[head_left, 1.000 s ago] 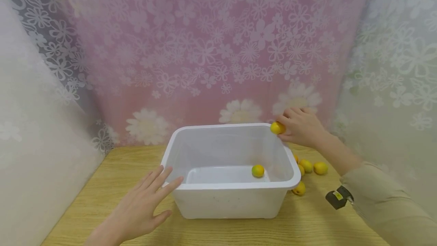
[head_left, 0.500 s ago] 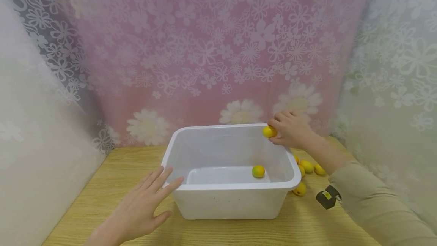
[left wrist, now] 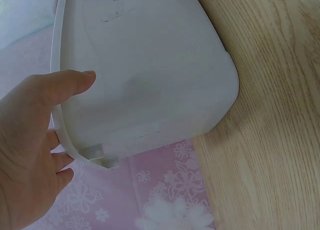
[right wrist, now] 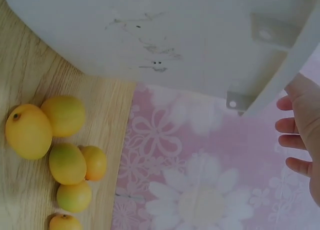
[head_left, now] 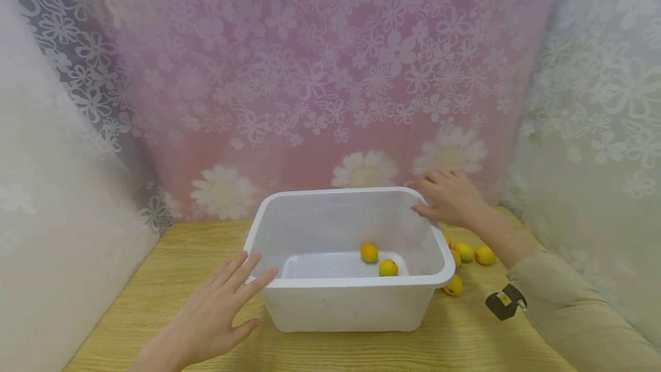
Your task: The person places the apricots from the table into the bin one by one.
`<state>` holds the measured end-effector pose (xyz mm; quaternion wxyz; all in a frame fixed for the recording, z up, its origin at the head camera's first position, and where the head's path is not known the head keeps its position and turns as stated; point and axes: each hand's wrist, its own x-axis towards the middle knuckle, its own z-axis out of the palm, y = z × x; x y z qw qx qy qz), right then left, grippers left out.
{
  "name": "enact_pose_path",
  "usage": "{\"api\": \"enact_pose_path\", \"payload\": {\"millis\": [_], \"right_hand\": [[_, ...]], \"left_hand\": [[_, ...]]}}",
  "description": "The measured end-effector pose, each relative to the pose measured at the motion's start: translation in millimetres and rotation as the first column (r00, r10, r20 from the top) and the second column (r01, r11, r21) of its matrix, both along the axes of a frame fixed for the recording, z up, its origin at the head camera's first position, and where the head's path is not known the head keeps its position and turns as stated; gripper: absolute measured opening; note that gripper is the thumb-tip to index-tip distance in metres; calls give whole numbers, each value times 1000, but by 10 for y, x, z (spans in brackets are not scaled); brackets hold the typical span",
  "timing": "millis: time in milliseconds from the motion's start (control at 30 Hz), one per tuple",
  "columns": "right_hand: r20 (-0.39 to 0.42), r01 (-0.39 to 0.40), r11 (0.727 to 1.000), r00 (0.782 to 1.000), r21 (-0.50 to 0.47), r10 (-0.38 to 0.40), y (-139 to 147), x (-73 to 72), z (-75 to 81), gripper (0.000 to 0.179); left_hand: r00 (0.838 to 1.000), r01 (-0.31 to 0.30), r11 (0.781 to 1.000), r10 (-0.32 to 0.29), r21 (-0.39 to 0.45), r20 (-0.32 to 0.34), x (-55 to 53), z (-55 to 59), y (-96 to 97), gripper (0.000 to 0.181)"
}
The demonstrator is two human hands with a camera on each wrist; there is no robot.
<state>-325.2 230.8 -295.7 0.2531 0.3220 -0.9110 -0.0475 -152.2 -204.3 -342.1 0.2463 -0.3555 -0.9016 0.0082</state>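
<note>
right grip (head_left: 449, 197): has let go; tub (head_left: 346, 307): two fruits (head_left: 369, 252) (head_left: 388, 267), formerly one

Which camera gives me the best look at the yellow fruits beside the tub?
The right wrist view: six yellow fruits show close up, one cut by the edge. The head view shows some partly hidden behind the tub; the left wrist view shows none.

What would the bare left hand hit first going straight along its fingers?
Likely the white rectangular plastic tub: the left hand points across its near-left corner. Depth is unclear: near edge or far inner wall, can't tell.
</note>
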Motion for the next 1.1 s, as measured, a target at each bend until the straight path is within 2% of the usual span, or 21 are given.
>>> {"api": "enact_pose_path", "payload": {"millis": [133,200,300,400,467,533,667,833,967,1100], "right_hand": [[-95,-47,999,994,-11,46,137,46,-22,39],[-149,-92,995,985,-30,87,212,66,-43,40],[-229,-152,987,964,-55,136,322,84,-93,56],[-296,-203,977,939,-67,175,431,97,-166,70],[-312,-222,972,931,-72,190,509,106,-221,69],[-300,-220,973,935,-73,189,592,125,-278,68],[-236,-163,984,961,-69,142,755,175,-404,63],[-182,-77,995,981,-60,65,912,221,-567,74],[-114,23,999,993,-44,-28,1008,253,-666,56],[-52,110,994,992,-20,-111,1075,288,-749,52]], "left_hand": [[1000,13,1000,-13,12,-3,7,6,0,80],[1000,20,1000,-19,16,-13,9,4,-4,71],[999,28,999,-28,16,-23,12,-2,-8,67],[999,23,1000,-22,10,-29,16,-7,-5,72],[1000,13,1000,-13,3,-28,19,-6,-1,77],[1000,8,1000,-8,-1,-26,20,-2,2,82],[999,13,1000,-14,-7,-29,16,1,4,85],[999,19,1000,-19,-5,-33,12,-5,5,85],[999,19,1000,-19,1,-27,14,-7,2,84],[999,34,999,-33,14,-30,12,-15,2,66]]}}
